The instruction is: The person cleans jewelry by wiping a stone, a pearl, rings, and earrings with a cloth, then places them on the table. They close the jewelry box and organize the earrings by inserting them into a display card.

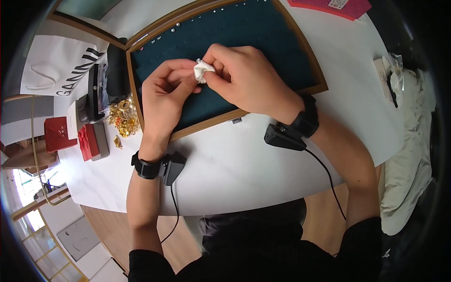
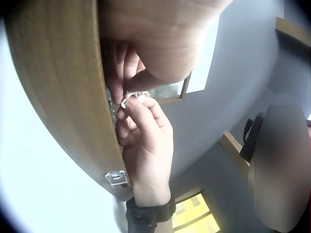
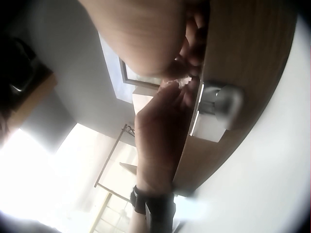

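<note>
Over the open display case, a small crumpled white cloth [image 1: 203, 70] sits between both hands. My right hand [image 1: 251, 77] pinches it with thumb and forefinger. From the other side my left hand [image 1: 164, 94] grips the cloth's edge between thumb and fingers. A tiny pale thing [image 1: 199, 60] shows at the cloth's upper edge, too small to make out. Beneath the hands lies the dark teal lining [image 1: 202, 105] of the wood-framed case [image 1: 213, 121]. In the left wrist view the cloth [image 2: 136, 98] is bunched at the fingertips.
Small stud earrings [image 1: 177, 24] line the case's far side. Left of it lie gold-coloured ornaments [image 1: 123, 117], a red box [image 1: 60, 134], a ribboned box [image 1: 89, 143] and a white paper bag [image 1: 56, 66]. A pink item [image 1: 345, 8] lies at the far right. The case has a metal clasp [image 2: 116, 178].
</note>
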### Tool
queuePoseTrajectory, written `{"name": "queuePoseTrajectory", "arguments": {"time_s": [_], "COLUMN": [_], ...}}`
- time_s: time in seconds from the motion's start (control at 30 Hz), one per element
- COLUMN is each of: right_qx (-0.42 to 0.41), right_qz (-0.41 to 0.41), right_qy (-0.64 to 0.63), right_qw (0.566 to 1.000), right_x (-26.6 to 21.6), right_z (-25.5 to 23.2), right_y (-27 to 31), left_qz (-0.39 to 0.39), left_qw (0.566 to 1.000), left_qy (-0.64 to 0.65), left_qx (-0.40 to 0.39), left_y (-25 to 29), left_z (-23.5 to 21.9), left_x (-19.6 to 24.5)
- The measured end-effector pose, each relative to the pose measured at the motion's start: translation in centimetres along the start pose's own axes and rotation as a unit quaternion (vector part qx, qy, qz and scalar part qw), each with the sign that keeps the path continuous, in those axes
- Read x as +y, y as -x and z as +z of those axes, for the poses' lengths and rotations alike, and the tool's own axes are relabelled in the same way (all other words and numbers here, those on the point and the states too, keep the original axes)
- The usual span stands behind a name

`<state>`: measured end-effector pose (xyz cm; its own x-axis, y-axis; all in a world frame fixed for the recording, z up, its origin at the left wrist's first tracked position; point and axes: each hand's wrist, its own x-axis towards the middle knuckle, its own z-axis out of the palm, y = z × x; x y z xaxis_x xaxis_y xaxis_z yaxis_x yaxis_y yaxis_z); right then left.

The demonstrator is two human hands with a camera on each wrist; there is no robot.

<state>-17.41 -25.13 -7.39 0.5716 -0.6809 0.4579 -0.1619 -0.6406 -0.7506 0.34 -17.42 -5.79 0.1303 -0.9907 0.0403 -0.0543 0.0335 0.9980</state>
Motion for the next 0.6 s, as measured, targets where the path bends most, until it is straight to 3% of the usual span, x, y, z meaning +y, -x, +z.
{"name": "queuePoseTrajectory", "arguments": {"time_s": [0.33, 0.53, 0.6], "right_qx": [-0.014, -0.052, 0.007], "right_qz": [-0.007, -0.004, -0.054], "right_qy": [0.012, -0.034, -0.029], "right_qw": [1.000, 0.998, 0.998], "right_x": [0.00, -0.56, -0.63], "right_z": [0.14, -0.14, 0.04], "right_y": [0.00, -0.09, -0.13], "left_qz": [0.005, 0.017, 0.015], "left_qw": [1.000, 0.998, 0.999], "left_qy": [-0.017, -0.017, 0.015], "left_qx": [0.004, -0.050, -0.031], "left_y": [-0.13, -0.19, -0.11], "left_z": [0.00, -0.08, 0.15], "left_x": [-0.22, -0.41, -0.32]}}
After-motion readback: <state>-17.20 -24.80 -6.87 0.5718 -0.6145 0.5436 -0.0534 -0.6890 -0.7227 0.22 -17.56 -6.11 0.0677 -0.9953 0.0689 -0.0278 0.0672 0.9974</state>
